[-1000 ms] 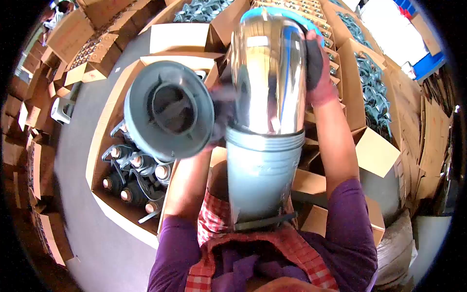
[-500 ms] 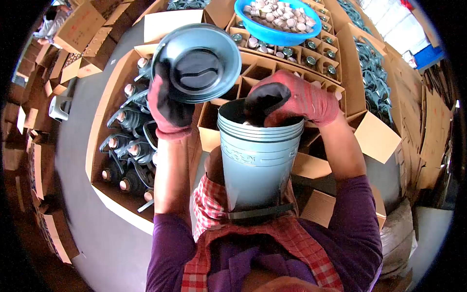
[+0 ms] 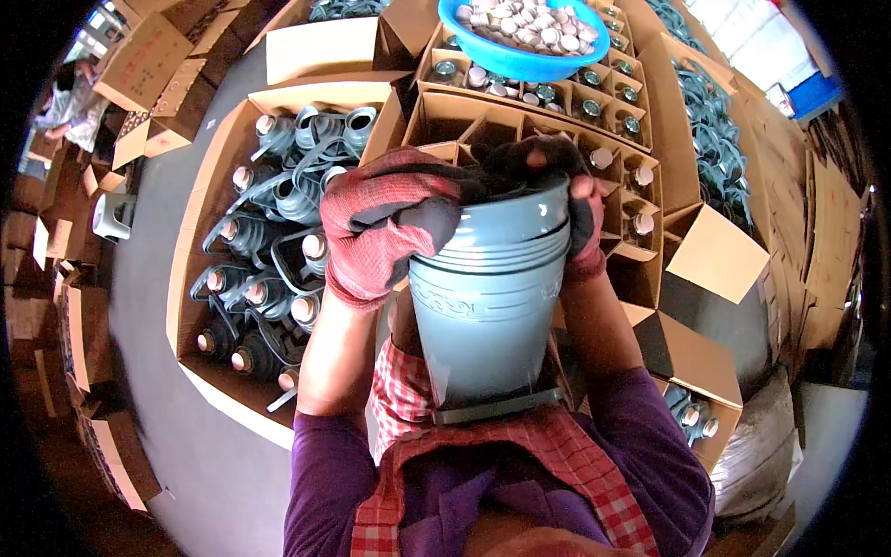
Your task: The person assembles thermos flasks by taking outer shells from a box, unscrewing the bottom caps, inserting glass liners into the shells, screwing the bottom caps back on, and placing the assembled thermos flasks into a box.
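Note:
A grey-blue plastic bucket (image 3: 483,320) with ridges under its rim stands upright against my checked apron. Its shiny lid (image 3: 512,223) sits over the mouth, slightly tilted, with a dark gap along the right side. Curled round the lid's left edge is my left hand (image 3: 394,223), in a red and black glove. My gloved right hand (image 3: 568,200) grips the opposite edge, thumb down the side and fingers across the top. The inside of the bucket is hidden.
At left, an open carton (image 3: 176,288) holds several capped bottles in grey-blue carriers. A divided carton (image 3: 483,116) lies beyond the bucket, and a blue basin (image 3: 520,65) of caps rests on bottles behind it. Another person (image 3: 79,107) is at far left.
The lid has come down from the upper left onto the bucket's mouth. My right hand has come out of the bucket and now grips the lid's right edge.

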Demonstrator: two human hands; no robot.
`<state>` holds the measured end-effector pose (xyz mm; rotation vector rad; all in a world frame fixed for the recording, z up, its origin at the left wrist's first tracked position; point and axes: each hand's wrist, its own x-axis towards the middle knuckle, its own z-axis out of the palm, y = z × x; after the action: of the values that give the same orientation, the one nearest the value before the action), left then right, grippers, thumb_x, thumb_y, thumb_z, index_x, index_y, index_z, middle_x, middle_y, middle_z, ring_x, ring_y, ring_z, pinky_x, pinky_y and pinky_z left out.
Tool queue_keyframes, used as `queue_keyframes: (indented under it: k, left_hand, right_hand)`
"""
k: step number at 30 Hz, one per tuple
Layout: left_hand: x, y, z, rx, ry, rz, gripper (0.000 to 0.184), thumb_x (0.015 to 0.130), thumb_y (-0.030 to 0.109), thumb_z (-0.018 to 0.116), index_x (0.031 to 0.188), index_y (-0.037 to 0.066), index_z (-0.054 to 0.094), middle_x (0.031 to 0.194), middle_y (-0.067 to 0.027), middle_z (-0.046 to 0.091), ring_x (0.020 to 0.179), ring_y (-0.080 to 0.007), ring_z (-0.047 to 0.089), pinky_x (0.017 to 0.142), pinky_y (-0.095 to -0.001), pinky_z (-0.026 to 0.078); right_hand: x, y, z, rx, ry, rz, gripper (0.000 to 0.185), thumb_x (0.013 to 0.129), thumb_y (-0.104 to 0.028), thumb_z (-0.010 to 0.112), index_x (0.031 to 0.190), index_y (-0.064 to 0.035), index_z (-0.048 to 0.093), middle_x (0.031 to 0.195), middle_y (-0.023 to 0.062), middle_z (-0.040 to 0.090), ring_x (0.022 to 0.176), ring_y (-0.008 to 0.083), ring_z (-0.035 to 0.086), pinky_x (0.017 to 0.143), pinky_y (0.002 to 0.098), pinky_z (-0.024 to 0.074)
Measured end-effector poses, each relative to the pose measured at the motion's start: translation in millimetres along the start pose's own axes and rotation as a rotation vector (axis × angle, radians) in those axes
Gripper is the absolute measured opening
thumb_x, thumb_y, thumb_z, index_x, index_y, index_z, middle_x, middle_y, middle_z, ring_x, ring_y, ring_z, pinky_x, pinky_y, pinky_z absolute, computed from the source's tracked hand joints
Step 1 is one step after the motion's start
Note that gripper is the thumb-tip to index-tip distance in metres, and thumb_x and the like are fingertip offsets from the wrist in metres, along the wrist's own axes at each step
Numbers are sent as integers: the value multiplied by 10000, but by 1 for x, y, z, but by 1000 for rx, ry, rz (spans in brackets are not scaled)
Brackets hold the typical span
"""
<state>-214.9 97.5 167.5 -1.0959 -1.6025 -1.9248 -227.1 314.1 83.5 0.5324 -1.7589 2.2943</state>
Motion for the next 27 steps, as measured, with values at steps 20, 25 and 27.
queue_keyframes:
  k: [20,25,27]
  left_hand:
    - [19,97,-11,790,-544,-168,695,530,530,767,990,39,595,933,-167,634,874,-356,633,743,-414,515]
    - [-11,69,-17,860,-455,22,551,739,530,577,1001,44,576,921,-162,630,825,-353,632,718,-413,516]
    - [-11,63,-21,802,-468,-75,532,697,468,640,998,35,567,920,-170,633,803,-366,627,692,-408,511]
  right_hand:
    - [-4,-98,34,-331,-394,-240,700,489,-335,780,1040,19,533,961,121,531,913,280,536,815,351,417]
    - [-10,-76,35,-294,-373,-194,688,463,-246,802,1037,24,537,998,103,516,919,217,523,822,310,414]
    - [-12,-70,40,-372,-325,-192,645,486,-235,795,1017,29,542,1006,99,513,909,205,518,812,302,417]
